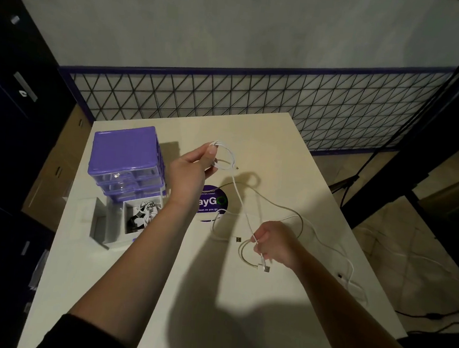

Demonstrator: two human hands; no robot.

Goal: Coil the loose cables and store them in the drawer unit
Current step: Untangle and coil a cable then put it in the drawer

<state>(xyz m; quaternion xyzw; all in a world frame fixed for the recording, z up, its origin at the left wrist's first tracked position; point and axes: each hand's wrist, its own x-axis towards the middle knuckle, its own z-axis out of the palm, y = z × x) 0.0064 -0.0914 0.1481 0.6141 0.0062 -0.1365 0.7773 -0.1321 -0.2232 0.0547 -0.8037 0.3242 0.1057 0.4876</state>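
Cable (241, 202) above purple sticker (212, 201)

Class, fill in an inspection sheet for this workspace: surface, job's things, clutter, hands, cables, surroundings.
Surface: pale table bearing a round purple sticker.
Job's things: purple drawer unit at the far left; its bottom drawer is pulled open with cables inside.
Clutter: nothing seen.
Hands: left hand holds up a small coil; right hand grips the same white cable lower down.
Cables: a second loose cable trails over the table's right edge.
Surroundings: wire mesh panel, dark cabinets on the left.
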